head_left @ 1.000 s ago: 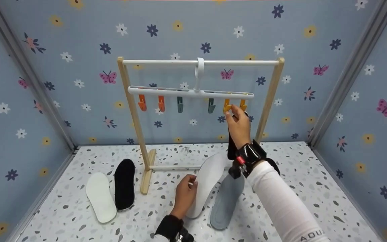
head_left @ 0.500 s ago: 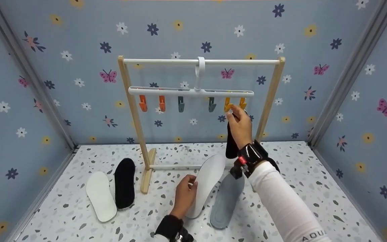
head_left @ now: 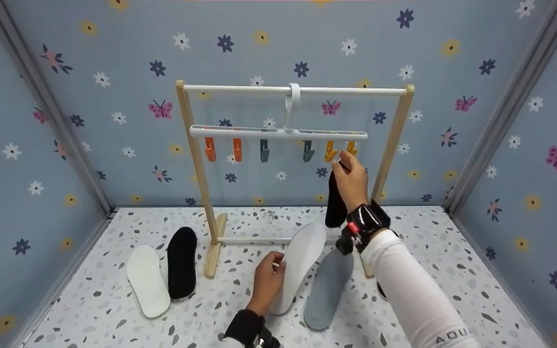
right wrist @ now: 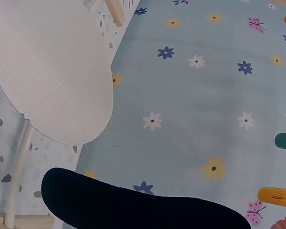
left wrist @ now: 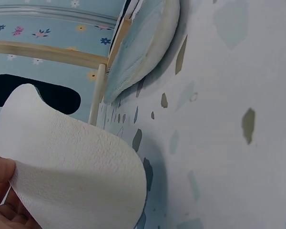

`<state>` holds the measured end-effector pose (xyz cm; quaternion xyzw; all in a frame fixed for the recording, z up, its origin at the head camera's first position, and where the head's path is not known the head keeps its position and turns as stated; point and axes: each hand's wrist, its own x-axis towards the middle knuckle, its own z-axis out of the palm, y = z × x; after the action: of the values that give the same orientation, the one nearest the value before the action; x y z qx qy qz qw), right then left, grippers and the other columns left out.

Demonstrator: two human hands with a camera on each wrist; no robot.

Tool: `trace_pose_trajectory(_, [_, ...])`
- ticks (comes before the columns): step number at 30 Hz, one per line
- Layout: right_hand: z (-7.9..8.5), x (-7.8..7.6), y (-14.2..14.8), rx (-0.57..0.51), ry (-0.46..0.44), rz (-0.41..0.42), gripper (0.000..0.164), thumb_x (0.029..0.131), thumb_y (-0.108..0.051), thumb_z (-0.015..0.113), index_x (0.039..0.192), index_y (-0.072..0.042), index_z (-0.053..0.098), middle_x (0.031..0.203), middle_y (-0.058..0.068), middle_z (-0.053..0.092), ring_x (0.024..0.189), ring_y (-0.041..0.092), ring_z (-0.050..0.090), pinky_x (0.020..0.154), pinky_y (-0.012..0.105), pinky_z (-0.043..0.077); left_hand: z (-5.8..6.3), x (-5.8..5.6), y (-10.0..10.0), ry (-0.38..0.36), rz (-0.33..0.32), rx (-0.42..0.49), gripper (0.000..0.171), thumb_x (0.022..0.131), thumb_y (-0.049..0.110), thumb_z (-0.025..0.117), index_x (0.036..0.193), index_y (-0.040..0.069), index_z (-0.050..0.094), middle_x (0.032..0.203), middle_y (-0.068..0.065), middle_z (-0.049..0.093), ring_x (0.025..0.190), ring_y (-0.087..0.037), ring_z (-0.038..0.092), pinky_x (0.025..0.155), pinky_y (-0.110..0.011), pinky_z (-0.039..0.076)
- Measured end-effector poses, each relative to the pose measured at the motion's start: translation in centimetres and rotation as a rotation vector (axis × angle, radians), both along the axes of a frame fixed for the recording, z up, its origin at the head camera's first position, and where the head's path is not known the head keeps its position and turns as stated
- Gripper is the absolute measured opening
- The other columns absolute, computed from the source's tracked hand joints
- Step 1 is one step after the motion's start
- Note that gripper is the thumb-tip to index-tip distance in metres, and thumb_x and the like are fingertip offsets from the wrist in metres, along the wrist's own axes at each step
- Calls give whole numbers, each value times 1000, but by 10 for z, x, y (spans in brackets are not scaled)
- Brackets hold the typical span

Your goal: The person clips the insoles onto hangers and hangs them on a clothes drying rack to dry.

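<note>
My left hand (head_left: 268, 282) pinches the edge of a white insole (head_left: 300, 263), which is tilted up off the table; the thumb lies on its face in the left wrist view. Up at the hanger, my right hand (head_left: 351, 183) has its thumb and fingers at the top of a black insole (head_left: 335, 203), just below the outer yellow clip (head_left: 351, 146). The insole hangs downward, partly behind the hand. Whether the clip bites on it is hidden. Beside the fingertips is the inner yellow clip (right wrist: 276, 196). A grey-blue insole (head_left: 328, 290) lies on the table below.
A white hanger (head_left: 240, 132) with orange, green and yellow clips hangs from a wood-and-white rack (head_left: 235, 89). At the left lie a white insole (head_left: 148, 282) and a black insole (head_left: 182, 263). A dark edge (head_left: 381, 290) shows beside the right forearm.
The right hand has moved slightly to the right, away from the inner yellow clip. My left hand and its white insole stay put. The head view has shifted a little.
</note>
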<state>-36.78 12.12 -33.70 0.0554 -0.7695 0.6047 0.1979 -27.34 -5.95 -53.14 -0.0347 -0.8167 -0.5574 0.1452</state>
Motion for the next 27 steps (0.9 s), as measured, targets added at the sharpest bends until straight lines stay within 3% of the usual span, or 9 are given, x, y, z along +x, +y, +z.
trace_pose_trajectory(8, [-4,-9,4,-55,-44,45,51,95,-17,54,140,2,40,142,15,44,131,25,40,106,32,33,2,-1,2,1,2,1,10,89,2,58,99,4,60,92,-6,60,77,-14,54,71,-27,46])
trace_pose_trajectory(17, [1,-15,5,-34,-65,62,52,94,-16,54,141,1,38,143,15,42,133,25,38,107,33,32,2,-2,0,0,-6,-2,11,89,4,58,100,4,60,93,-6,60,78,-14,55,71,-27,46])
trace_pose_trajectory(27, [1,-22,7,-77,-41,126,56,93,-15,54,143,1,33,146,16,38,135,26,35,109,34,30,0,-3,-1,-2,-7,10,11,89,4,59,99,5,61,92,-5,60,76,-13,54,69,-26,45])
